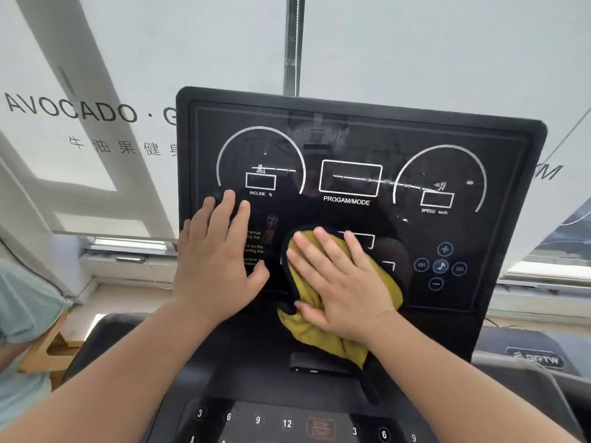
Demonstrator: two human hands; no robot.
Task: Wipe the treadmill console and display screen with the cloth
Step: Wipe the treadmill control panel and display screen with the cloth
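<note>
The black treadmill display screen (351,139) stands upright ahead, with INCLINE, PROGAM/MODE and SPEED markings. My right hand (335,282) lies flat, fingers spread, pressing a yellow cloth (319,337) with a dark edge against the lower middle of the screen. My left hand (214,260) rests flat and open on the screen's lower left, over small printed text, holding nothing. The lower console (287,423) with number buttons and a stop/start button shows at the bottom edge.
Round media buttons (440,266) sit at the screen's lower right. A frosted glass wall with lettering (73,113) stands behind. A person in a light green shirt (22,314) is at the left. Another treadmill's part (537,359) lies to the right.
</note>
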